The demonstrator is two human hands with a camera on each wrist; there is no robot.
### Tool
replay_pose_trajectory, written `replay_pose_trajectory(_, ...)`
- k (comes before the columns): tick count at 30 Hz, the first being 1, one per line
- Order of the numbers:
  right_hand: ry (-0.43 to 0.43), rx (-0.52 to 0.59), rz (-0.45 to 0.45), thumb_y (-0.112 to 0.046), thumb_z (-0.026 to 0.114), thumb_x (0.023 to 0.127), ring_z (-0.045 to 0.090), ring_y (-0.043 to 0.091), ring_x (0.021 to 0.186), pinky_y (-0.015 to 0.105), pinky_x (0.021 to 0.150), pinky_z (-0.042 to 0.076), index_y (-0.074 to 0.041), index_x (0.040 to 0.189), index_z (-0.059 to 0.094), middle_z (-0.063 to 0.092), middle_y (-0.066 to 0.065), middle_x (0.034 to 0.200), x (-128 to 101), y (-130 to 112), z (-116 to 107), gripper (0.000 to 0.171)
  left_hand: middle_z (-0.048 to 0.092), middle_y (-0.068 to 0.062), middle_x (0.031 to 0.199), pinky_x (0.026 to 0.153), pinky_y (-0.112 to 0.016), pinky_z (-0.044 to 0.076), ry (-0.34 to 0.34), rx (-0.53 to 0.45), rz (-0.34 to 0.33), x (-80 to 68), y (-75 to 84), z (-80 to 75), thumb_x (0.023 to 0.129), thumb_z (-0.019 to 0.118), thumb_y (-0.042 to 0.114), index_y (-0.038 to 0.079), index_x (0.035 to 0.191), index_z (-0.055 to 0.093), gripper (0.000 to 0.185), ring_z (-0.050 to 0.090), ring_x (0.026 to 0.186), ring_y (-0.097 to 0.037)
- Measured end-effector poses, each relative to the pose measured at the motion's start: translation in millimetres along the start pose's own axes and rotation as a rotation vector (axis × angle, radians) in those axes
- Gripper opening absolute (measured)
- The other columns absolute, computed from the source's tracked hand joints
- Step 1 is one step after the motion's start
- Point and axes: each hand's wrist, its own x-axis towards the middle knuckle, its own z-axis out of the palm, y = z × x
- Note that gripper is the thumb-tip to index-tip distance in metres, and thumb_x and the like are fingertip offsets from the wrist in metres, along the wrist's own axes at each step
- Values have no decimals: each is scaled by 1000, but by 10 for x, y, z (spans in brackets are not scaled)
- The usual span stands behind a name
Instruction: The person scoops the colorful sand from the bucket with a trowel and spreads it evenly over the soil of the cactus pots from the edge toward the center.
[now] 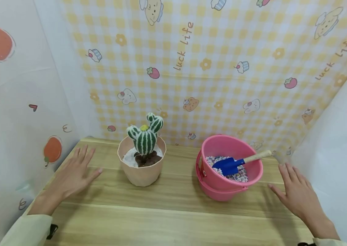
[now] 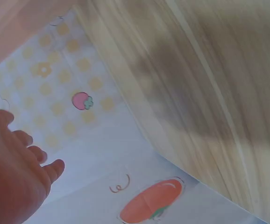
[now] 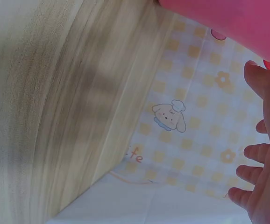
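Note:
My left hand (image 1: pixel 74 176), fingers spread and holding nothing, is over the left part of the table, left of a beige pot (image 1: pixel 142 174). A green-and-white knitted cactus (image 1: pixel 145 141) stands in this pot, with brown material (image 1: pixel 147 159) at its base and white filling around it. To the right of a pink bucket (image 1: pixel 222 184), my right hand (image 1: pixel 299 193) also has its fingers extended and nothing in its grasp. Small multicoloured pebbles (image 1: pixel 242 176) lie in the bucket. A small blue shovel (image 1: pixel 227 166) rests on them, its wooden handle (image 1: pixel 257 156) leaning over the rim.
The wooden table (image 1: pixel 173 225) meets a yellow checked cloth (image 1: pixel 173 85) along its back edge. White cloth walls stand at the left (image 1: pixel 10 102) and right (image 1: pixel 336 147). The bucket's pink handle (image 1: pixel 198 167) hangs against its side.

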Motion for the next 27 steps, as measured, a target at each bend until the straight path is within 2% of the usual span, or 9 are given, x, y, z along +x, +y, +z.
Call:
replay_pose_trajectory(3, 16, 3, -4, -43, 64, 94, 22, 53, 142, 72, 106, 26, 4, 154, 23, 26, 34, 154, 8, -4, -4, 87, 14, -31, 160, 104, -73, 28, 69, -38, -11, 6, 83, -25, 98, 54, 49, 8, 160, 12, 85, 15, 144, -54)
replay_pose_trajectory(9, 48, 20, -12, -42, 66, 93, 35, 56, 131, 73, 97, 34, 3, 154, 24, 30, 34, 152, 75, -16, -32, 87, 20, -21, 162, 100, -74, 31, 188, -151, -35, 13, 366, -99, 97, 60, 45, 13, 160, 19, 81, 26, 144, -48)
replay_pose_trajectory(12, 54, 47, -15, -42, 65, 94, 36, 57, 129, 74, 98, 34, 4, 153, 24, 30, 35, 151, 117, -31, -30, 86, 29, -21, 159, 99, -74, 34, 314, -198, 5, 31, 550, -125, 94, 66, 37, 8, 156, 31, 77, 32, 140, -49)
replay_pose_trajectory(15, 49, 83, -10, -40, 64, 95, 36, 60, 128, 75, 98, 33, 5, 154, 22, 26, 36, 153, 154, -49, -39, 85, 40, -24, 152, 96, -71, 39, 452, -217, 84, 65, 753, -130, 89, 70, 30, 3, 149, 42, 72, 39, 135, -48)
replay_pose_trajectory(17, 41, 107, 0, -38, 63, 96, 35, 61, 128, 76, 97, 33, 5, 154, 20, 24, 37, 153, 181, -63, -62, 84, 44, -25, 147, 95, -69, 43, 511, -212, 138, 99, 896, -128, 87, 71, 29, 1, 146, 45, 70, 41, 132, -47)
replay_pose_trajectory(20, 32, 143, 15, -34, 62, 98, 32, 62, 130, 78, 95, 33, 6, 155, 17, 21, 37, 154, 222, -85, -112, 83, 45, -23, 147, 96, -65, 45, 527, -218, 210, 146, 1104, -112, 88, 70, 32, 1, 147, 45, 71, 44, 130, -44)
replay_pose_trajectory(23, 22, 168, 32, -33, 61, 99, 30, 61, 132, 78, 94, 33, 7, 155, 16, 19, 37, 155, 252, -106, -171, 82, 43, -21, 149, 99, -62, 45, 502, -231, 258, 194, 1295, -80, 89, 67, 35, 2, 148, 43, 71, 44, 132, -40)
replay_pose_trajectory(27, 2, 206, 58, -32, 56, 101, 26, 59, 136, 79, 94, 31, 6, 155, 14, 19, 36, 156, 283, -129, -242, 78, 44, -21, 149, 102, -62, 44, 482, -254, 310, 259, 1519, -22, 96, 58, 48, 4, 149, 42, 71, 44, 134, -40)
